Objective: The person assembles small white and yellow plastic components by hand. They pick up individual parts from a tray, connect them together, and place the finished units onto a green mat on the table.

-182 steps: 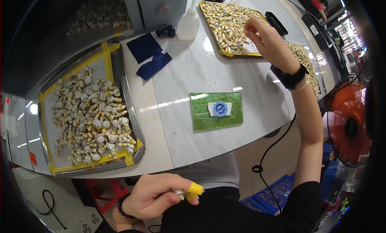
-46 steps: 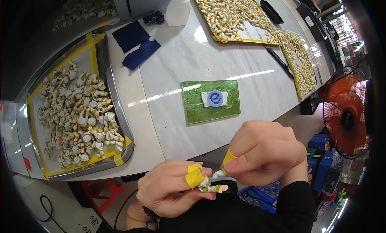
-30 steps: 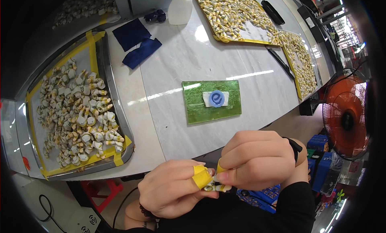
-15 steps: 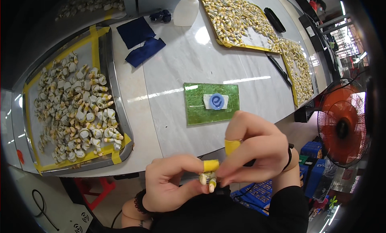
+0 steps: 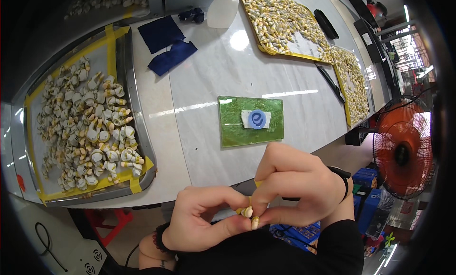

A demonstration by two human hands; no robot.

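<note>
Low in front of my body, above my lap, both hands meet on a small white, yellow and skin-coloured figurine piece (image 5: 246,212). My left hand (image 5: 202,218) grips it between thumb and index finger. From the other side, my right hand (image 5: 301,189) pinches it too, its fingers curled and covering part of it. A yellow wrap shows slightly at the fingertips. Beyond the hands, a green slab (image 5: 231,135) lies on the table, bearing a white pad (image 5: 245,123) with a round blue piece (image 5: 257,119) on top.
To the left stands a tray (image 5: 151,173) heaped with white figurine pieces (image 5: 90,132). At the back right are yellow-edged trays (image 5: 351,120) of small yellow-white parts. Blue cloths (image 5: 161,35), a white bottle (image 5: 222,11), a black pen-like tool (image 5: 331,82) and an orange fan (image 5: 403,149) are around.
My right hand has shifted slightly down and left, closing in on the piece. The piece has turned between the fingers, and the yellow finger wraps are now mostly hidden.
</note>
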